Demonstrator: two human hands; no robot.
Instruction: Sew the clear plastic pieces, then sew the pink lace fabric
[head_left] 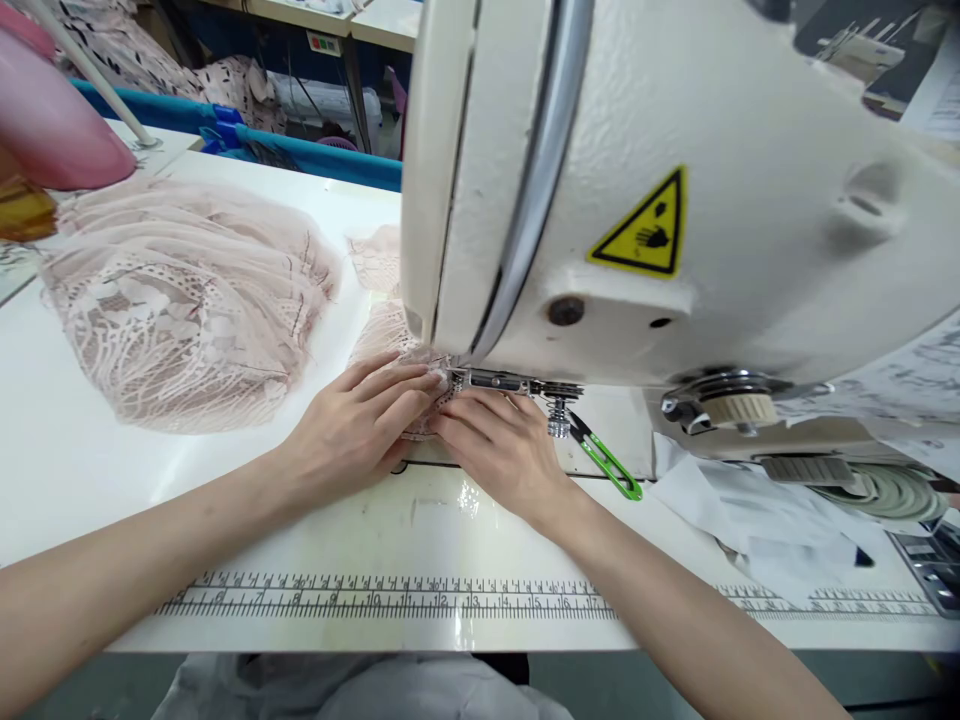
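The left hand (367, 415) is being held palm down, its fingers close together and loosely bent, with the tips being pressed onto the pale pink lace (386, 335). Whether the cloth is also being pinched by its thumb cannot be told, as the thumb is hidden. The right hand (510, 445) is being held just beside it, fingers curled toward the same lace; its tips are being partly covered by the metal fittings, so its grip cannot be told either. The lace is lying under and between the fingertips, and is spreading away beyond the left hand.

Directly above both hands, the sewing machine head (675, 130) is looming, and the stitching point is being hidden. By judgement, the lace is being lined up and steadied for a seam. The next move seems to be calling for the layers to be held flat and even, with fingertips placed clear of the needle area.

Near the right hand, on its outer side, green thread snips (611, 465) are lying on the table (330, 545). Farther left of the left hand, a lace heap (210, 300) is resting. Nearer the body than both hands, a printed ruler strip (420, 597) is running along the edge.
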